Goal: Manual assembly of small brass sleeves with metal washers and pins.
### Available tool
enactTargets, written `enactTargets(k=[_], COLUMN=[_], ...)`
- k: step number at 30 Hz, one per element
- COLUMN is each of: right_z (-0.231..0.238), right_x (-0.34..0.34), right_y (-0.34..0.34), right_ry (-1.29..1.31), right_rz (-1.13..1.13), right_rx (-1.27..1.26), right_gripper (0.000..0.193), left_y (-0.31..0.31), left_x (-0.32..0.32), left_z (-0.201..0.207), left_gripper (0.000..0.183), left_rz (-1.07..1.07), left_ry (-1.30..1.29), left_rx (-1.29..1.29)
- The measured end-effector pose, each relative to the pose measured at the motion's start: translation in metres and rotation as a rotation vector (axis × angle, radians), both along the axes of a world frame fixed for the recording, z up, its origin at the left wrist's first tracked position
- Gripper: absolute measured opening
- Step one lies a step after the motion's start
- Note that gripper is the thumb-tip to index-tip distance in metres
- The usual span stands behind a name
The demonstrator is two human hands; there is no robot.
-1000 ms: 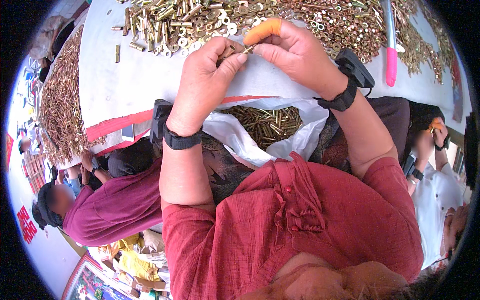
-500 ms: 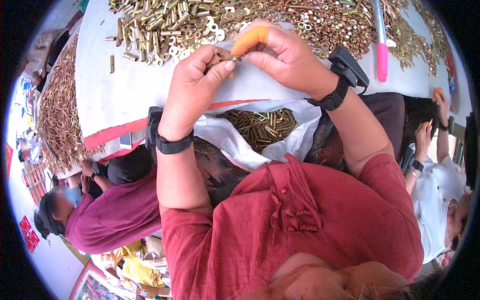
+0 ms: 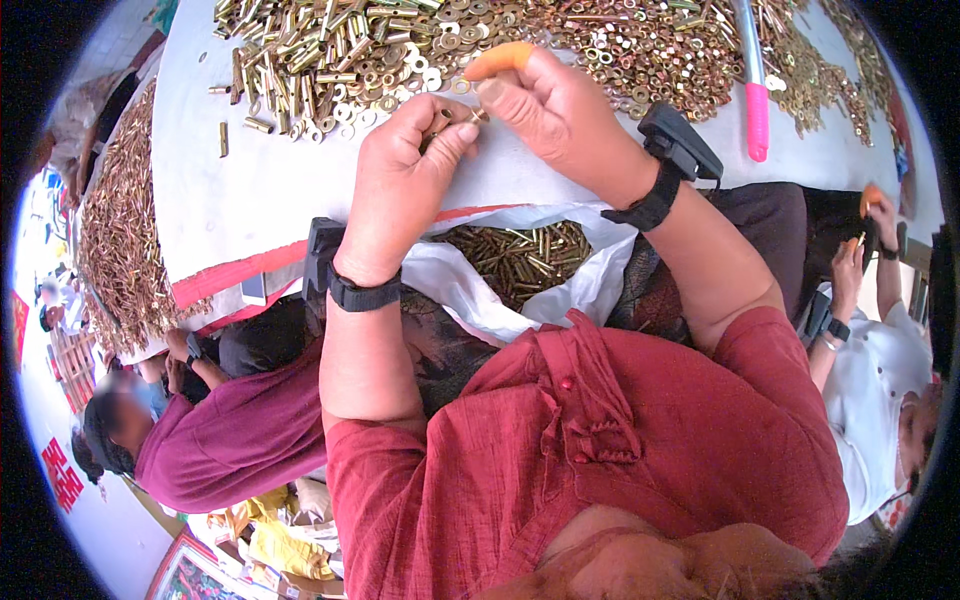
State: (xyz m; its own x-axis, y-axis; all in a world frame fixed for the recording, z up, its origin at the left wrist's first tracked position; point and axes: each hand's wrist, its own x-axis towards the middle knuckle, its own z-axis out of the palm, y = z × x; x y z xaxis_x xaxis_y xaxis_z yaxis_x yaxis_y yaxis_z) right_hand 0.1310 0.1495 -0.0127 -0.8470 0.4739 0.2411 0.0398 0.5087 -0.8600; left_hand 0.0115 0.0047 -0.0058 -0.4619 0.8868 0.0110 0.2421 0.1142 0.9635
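My left hand (image 3: 410,170) is closed above the table's front edge. Its thumb and fingers pinch a small brass-coloured bolt (image 3: 479,116), whose end sticks out past the thumb tip. A short metal sleeve (image 3: 437,124) also shows in the curl of its fingers. Just to the right, my right hand (image 3: 550,115) has its thumb and index finger apart, with nothing visible between them. An orange finger cover (image 3: 500,61) sits on that index finger. Below my hands, a white bag (image 3: 460,280) lies open in my lap, with many brass-coloured metal pieces (image 3: 525,262) inside.
Loose sleeves (image 3: 300,60), washers (image 3: 415,75) and nuts (image 3: 640,60) cover the far part of the white table (image 3: 220,220). A pink-handled tool (image 3: 756,120) lies at the right. Another heap of metal pieces (image 3: 120,230) is at far left. People sit on both sides.
My right hand has drawn away from the bolt, its thumb and index finger parting. My left hand keeps its pinch and has shifted slightly right.
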Motion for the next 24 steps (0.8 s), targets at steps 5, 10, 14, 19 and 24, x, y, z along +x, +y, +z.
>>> enactTargets(k=[5, 10, 14, 19, 24], right_z=[-0.007, -0.002, -0.002, 0.003, 0.004], right_x=[0.001, 0.003, 0.000, 0.000, 0.005], right_y=[0.011, 0.020, 0.014, 0.008, 0.022], right_ry=[-0.071, -0.054, 0.057, 0.043, -0.057], right_rz=[0.054, 0.220, 0.135, 0.146, 0.186], right_rx=[-0.372, -0.439, -0.442, -0.471, -0.490], right_gripper=[0.037, 0.036, 0.036, 0.036, 0.032], left_y=[0.004, 0.005, 0.005, 0.005, 0.006], left_x=[-0.005, -0.003, -0.003, -0.003, 0.000], left_z=[-0.004, -0.004, -0.005, -0.006, -0.002], left_gripper=[0.008, 0.008, 0.008, 0.008, 0.009], left_rz=[0.186, 0.175, 0.162, 0.164, 0.124], left_ry=[-0.161, -0.121, -0.131, -0.120, -0.126], left_rx=[-0.058, -0.019, 0.003, -0.001, -0.006])
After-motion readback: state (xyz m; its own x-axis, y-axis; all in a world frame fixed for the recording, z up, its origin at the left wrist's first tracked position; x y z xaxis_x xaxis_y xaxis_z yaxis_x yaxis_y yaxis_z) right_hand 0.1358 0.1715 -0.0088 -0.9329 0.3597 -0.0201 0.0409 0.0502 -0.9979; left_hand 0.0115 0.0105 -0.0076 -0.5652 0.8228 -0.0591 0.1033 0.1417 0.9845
